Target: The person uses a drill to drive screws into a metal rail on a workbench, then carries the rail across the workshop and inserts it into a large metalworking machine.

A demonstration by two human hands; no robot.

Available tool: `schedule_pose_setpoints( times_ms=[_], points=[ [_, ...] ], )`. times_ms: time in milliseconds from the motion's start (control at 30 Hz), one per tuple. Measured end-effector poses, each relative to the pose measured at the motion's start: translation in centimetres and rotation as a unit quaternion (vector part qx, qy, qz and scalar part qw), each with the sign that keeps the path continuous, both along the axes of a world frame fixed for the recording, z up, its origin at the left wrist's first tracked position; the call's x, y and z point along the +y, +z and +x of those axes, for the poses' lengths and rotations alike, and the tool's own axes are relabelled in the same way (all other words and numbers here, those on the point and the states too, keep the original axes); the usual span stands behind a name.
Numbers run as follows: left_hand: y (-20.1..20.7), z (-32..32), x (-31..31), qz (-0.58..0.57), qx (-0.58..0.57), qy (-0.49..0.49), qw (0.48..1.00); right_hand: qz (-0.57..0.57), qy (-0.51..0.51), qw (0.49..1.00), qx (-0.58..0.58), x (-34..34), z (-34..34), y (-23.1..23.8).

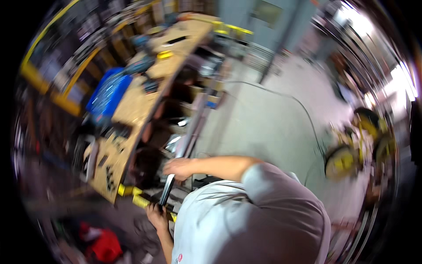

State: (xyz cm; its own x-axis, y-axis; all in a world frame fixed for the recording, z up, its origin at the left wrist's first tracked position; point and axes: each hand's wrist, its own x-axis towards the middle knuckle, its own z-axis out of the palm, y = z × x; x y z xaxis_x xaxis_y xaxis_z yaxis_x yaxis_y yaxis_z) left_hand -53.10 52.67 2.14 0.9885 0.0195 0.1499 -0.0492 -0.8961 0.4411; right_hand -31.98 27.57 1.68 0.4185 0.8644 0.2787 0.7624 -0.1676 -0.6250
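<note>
A long, narrow metal bar (167, 190), dark with a bright edge, runs alongside the workbench. My left hand (157, 216) is wrapped round its near end. Farther along, my right hand (178, 168) closes over the bar from above, its forearm reaching across from the right. Past the right hand a long pale strip (192, 132) carries on toward the far end of the bench; blur hides whether it is the same piece. Both hands are beside the bench's open shelves (169, 112).
On the wooden workbench (127, 108) are a blue bin (110, 93) with clear plastic, a power drill (140, 65), a yellow object (165, 54) and small dark parts. A cable (281, 93) crosses the floor toward a yellow-wheeled item (342, 162). Red cloth (105, 245) lies lower left.
</note>
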Motion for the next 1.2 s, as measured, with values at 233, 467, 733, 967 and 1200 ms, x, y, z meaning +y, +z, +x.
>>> schedule_pose_setpoints(
  times_ms=[233, 467, 733, 967, 1200],
  points=[
    [2.7, 1.5, -1.3, -0.005, 0.043, 0.069, 0.997, 0.098, -0.051, 0.992, -0.056, 1.5, 7.9, 6.7],
    [6.1, 0.3, -6.7, -0.016, -0.053, 0.266, 0.962, 0.205, -0.208, 0.955, -0.053, 14.7, 27.0, 12.1],
    [5.7, 0.1, -16.6, -0.038, -0.034, 0.381, 0.923, -0.301, -0.243, 0.917, -0.096, 24.9, 41.2, 12.3],
    [6.3, -0.1, -21.1, -0.037, 0.007, 0.480, 0.877, -0.320, -0.177, 0.924, -0.108, 26.3, 43.2, 10.5],
    [7.8, 2.9, -19.4, -0.051, -0.014, 0.452, 0.890, -0.183, -0.210, 0.955, -0.104, 24.0, 47.2, 10.2]
  ],
)
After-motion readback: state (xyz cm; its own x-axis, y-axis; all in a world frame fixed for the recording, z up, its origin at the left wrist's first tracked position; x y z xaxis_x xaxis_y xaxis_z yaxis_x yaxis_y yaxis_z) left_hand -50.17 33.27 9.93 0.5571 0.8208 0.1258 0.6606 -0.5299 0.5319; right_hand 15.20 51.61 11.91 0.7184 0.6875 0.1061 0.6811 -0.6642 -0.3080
